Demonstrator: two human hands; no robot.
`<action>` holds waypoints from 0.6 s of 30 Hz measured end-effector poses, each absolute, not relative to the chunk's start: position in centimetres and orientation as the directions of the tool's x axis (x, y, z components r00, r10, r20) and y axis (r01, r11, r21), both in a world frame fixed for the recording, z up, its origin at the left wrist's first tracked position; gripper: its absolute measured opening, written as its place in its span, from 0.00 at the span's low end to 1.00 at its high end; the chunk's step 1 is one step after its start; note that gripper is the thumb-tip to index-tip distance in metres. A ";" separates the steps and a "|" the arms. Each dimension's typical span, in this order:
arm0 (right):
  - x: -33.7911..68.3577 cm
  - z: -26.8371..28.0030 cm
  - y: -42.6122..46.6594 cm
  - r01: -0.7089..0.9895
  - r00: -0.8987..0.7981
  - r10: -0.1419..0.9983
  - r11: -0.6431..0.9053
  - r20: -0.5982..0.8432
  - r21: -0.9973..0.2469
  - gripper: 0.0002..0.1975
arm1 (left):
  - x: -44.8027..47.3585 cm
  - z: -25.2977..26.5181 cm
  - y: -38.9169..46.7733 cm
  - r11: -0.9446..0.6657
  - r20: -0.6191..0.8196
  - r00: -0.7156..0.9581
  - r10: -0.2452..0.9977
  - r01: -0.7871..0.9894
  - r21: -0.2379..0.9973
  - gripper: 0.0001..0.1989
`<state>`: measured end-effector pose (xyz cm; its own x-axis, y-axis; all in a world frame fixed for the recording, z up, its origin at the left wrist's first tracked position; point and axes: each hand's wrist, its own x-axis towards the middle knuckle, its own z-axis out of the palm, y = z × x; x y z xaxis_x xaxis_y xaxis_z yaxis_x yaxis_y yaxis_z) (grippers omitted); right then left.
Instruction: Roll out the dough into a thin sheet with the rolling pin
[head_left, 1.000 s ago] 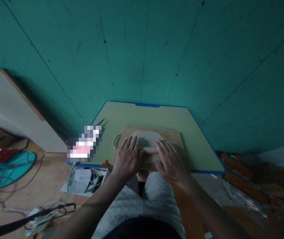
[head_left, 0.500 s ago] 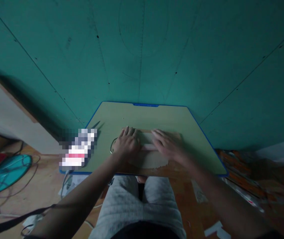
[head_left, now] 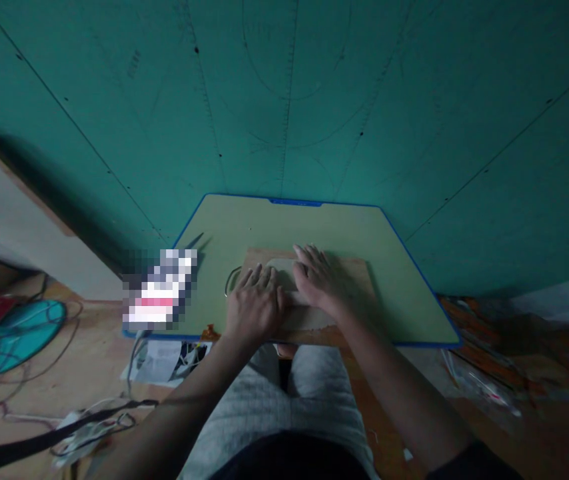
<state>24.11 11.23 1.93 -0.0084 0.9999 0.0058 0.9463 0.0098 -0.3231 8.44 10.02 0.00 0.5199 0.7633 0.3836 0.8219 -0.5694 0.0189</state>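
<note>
On a wooden cutting board [head_left: 357, 277] lies a pale, flat sheet of dough [head_left: 309, 321] with a ragged near edge. A light rolling pin [head_left: 298, 299] rests across the dough, its middle showing between my hands. My left hand [head_left: 256, 300] presses flat over the left part of the pin, fingers stretched forward. Over the right part lies my right hand [head_left: 314, 275], also flat, fingers extended and thumb side toward the middle. Both ends of the pin are hidden by the hands. A metal ring handle [head_left: 231, 281] sticks out at the board's left side.
The board lies on a pale table [head_left: 284, 223] with a blue rim, against a green wall [head_left: 284, 100]. A blurred-out object [head_left: 162, 293] and a dark pointed blade [head_left: 194, 241] are at the table's left. Cables and a teal round object [head_left: 19, 340] lie on the floor.
My left hand has drawn back toward me with the rolling pin, uncovering the board's far left edge. My right hand has shifted slightly left. The camera view has tilted a little.
</note>
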 end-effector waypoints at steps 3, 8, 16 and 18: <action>23.6 2.1 9.5 0.952 -0.016 0.999 0.025 0.029 -0.305 0.30 | 7.6 -0.4 8.0 -0.602 0.439 0.535 0.722 0.798 0.016 0.24; 23.4 1.9 7.0 0.936 -0.073 0.992 0.104 0.102 -0.337 0.29 | 6.5 -0.7 5.6 -0.649 0.470 0.582 0.663 0.760 -0.026 0.25; 25.2 1.9 9.7 0.790 -0.059 0.994 0.103 0.092 -0.605 0.28 | 9.5 1.4 13.1 -0.560 0.211 0.536 0.817 0.826 0.068 0.20; 25.7 1.7 10.6 0.767 -0.072 0.990 0.135 0.125 -0.627 0.28 | 10.4 1.4 14.1 -0.541 0.203 0.522 0.829 0.839 0.053 0.21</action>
<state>25.68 10.60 1.67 -0.0717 0.9896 0.1250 0.7672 0.1348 -0.6271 10.37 14.11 1.43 0.5217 0.8287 0.2029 0.8391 -0.5413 0.0532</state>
